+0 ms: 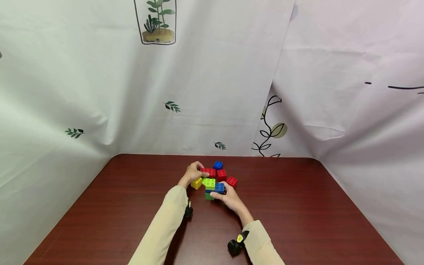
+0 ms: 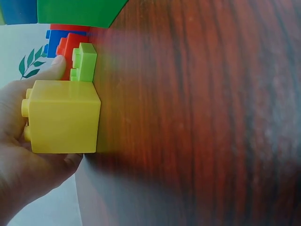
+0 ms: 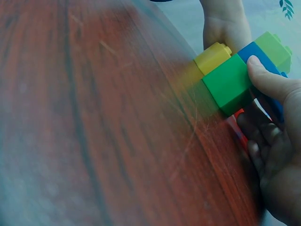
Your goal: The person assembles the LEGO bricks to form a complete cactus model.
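Note:
My left hand (image 1: 192, 173) reaches to the far side of the brick group and pinches a long red toy building brick (image 1: 210, 171) between thumb and fingers. A yellow brick (image 2: 66, 117) stands just under that hand, with a small lime brick (image 2: 87, 62) beyond it. My right hand (image 1: 230, 200) holds a small stack by its blue brick (image 1: 219, 187), the thumb along the near side. On that blue brick sits a lime brick (image 1: 210, 183), and a green brick (image 3: 228, 84) is below it. The fingers' far ends are partly hidden behind the stack.
Behind the stack are a blue brick (image 1: 218, 165) and a red brick (image 1: 221, 175). Another red brick (image 1: 232, 181) lies to the right, near my right fingers. The dark red-brown table (image 1: 298, 213) ends at a white patterned cloth (image 1: 205, 92).

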The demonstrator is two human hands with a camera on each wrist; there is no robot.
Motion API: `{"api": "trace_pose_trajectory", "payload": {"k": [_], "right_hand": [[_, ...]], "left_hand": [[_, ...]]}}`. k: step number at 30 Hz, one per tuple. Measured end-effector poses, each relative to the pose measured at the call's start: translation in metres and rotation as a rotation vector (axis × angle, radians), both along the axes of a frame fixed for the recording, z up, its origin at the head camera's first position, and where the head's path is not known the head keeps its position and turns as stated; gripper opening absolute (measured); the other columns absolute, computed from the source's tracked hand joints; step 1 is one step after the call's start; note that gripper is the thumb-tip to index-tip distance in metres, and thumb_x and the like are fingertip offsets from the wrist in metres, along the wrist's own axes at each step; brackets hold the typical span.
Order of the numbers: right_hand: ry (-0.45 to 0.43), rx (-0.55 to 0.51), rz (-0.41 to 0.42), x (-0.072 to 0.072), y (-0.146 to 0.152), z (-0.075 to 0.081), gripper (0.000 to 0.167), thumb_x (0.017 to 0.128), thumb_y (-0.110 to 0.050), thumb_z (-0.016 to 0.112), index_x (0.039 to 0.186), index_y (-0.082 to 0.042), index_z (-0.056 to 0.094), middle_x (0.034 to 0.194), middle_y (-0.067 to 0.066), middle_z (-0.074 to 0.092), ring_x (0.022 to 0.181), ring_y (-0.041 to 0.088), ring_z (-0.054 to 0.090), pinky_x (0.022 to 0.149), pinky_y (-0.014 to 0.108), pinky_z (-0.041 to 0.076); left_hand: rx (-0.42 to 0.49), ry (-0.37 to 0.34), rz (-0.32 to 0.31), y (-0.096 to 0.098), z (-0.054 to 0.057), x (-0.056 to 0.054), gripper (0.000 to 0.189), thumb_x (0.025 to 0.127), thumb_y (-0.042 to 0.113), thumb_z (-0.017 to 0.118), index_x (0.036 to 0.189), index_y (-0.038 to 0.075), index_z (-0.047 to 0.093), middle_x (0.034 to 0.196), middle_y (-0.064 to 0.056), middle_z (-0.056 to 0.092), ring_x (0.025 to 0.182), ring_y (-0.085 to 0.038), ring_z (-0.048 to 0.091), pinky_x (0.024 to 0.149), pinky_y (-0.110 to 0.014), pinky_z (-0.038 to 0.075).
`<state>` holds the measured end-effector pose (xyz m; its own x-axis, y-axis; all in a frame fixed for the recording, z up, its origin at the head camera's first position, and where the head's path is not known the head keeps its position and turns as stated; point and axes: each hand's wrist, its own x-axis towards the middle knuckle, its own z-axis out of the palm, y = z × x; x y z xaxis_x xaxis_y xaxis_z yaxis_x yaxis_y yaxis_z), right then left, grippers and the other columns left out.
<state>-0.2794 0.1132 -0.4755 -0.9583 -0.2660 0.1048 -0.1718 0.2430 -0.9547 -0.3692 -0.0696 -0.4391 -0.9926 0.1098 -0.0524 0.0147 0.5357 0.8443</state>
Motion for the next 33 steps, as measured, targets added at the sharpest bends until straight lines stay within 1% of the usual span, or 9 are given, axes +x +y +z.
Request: {"api": "trace_pose_trajectory", "payload": {"k": [2,6,12,17,21,23,26,30,33], "right_hand": [[0.01,-0.007,0.002,0.0,0.0,0.0,0.054,0.087,-0.04,0.071,0.119,-0.001,0.054,0.109,0.014,0.067,0.091,0.011,0.06,0.081,0.026,0.052],[-0.049,-0.011,-0.026,0.0,-0.003,0.001,0.047,0.088,-0.032,0.072,0.12,-0.003,0.055,0.112,0.014,0.066,0.092,0.012,0.06,0.084,0.026,0.051],[-0.078,0.023,-0.054,0.001,-0.007,0.007,0.042,0.09,-0.022,0.069,0.124,-0.001,0.054,0.115,0.016,0.066,0.094,0.013,0.059,0.089,0.032,0.052],[-0.088,0.009,-0.05,0.014,-0.006,0.03,0.038,0.091,-0.017,0.068,0.12,0.002,0.054,0.112,0.018,0.066,0.093,0.014,0.059,0.09,0.037,0.052],[-0.075,0.019,-0.045,0.021,-0.006,0.041,0.036,0.09,-0.016,0.069,0.118,0.003,0.054,0.111,0.019,0.066,0.093,0.014,0.059,0.091,0.037,0.052],[-0.073,0.015,-0.052,0.019,-0.007,0.036,0.036,0.09,-0.016,0.069,0.118,0.003,0.055,0.111,0.019,0.066,0.093,0.016,0.06,0.091,0.039,0.052],[-0.07,0.015,-0.066,0.013,-0.006,0.021,0.038,0.089,-0.017,0.07,0.119,0.001,0.055,0.111,0.018,0.066,0.095,0.016,0.06,0.092,0.04,0.052],[-0.066,0.029,-0.079,0.004,-0.006,0.004,0.039,0.089,-0.018,0.07,0.12,-0.001,0.054,0.112,0.016,0.066,0.095,0.015,0.06,0.09,0.036,0.052],[-0.056,0.031,-0.08,0.003,-0.006,0.003,0.038,0.09,-0.018,0.07,0.12,-0.001,0.055,0.112,0.016,0.066,0.095,0.016,0.06,0.089,0.034,0.051]], "left_hand": [[0.01,0.011,0.003,0.0,-0.001,-0.001,0.03,0.082,0.015,0.078,0.096,0.003,0.055,0.093,-0.013,0.058,0.08,-0.023,0.052,0.068,-0.026,0.044],[0.034,0.049,0.003,-0.004,-0.002,-0.003,0.03,0.082,0.014,0.078,0.097,0.001,0.055,0.089,-0.012,0.057,0.076,-0.021,0.051,0.066,-0.024,0.044],[0.084,0.114,0.037,-0.009,0.004,-0.006,0.032,0.083,0.015,0.076,0.101,0.0,0.055,0.093,-0.015,0.057,0.082,-0.024,0.051,0.069,-0.027,0.045],[0.113,0.117,0.045,-0.011,0.011,-0.008,0.034,0.083,0.017,0.076,0.105,0.001,0.055,0.101,-0.018,0.059,0.087,-0.026,0.053,0.074,-0.028,0.048],[0.254,0.094,0.068,-0.012,0.016,-0.008,0.034,0.085,0.012,0.073,0.11,0.0,0.053,0.105,-0.018,0.056,0.091,-0.03,0.059,0.084,-0.036,0.057],[0.342,0.077,0.076,-0.012,0.018,-0.007,0.034,0.087,0.01,0.071,0.112,-0.001,0.051,0.104,-0.017,0.054,0.093,-0.031,0.062,0.09,-0.042,0.057],[0.438,0.034,0.088,-0.012,0.022,-0.005,0.033,0.088,0.007,0.069,0.114,0.001,0.05,0.104,-0.014,0.052,0.094,-0.029,0.065,0.095,-0.045,0.054],[0.492,0.005,0.096,-0.012,0.026,0.0,0.033,0.088,0.006,0.069,0.114,0.002,0.049,0.106,-0.013,0.051,0.09,-0.024,0.065,0.091,-0.041,0.056],[0.52,0.009,0.089,-0.012,0.029,0.004,0.034,0.088,0.006,0.069,0.115,0.002,0.049,0.107,-0.014,0.052,0.087,-0.023,0.065,0.086,-0.037,0.058]]}}
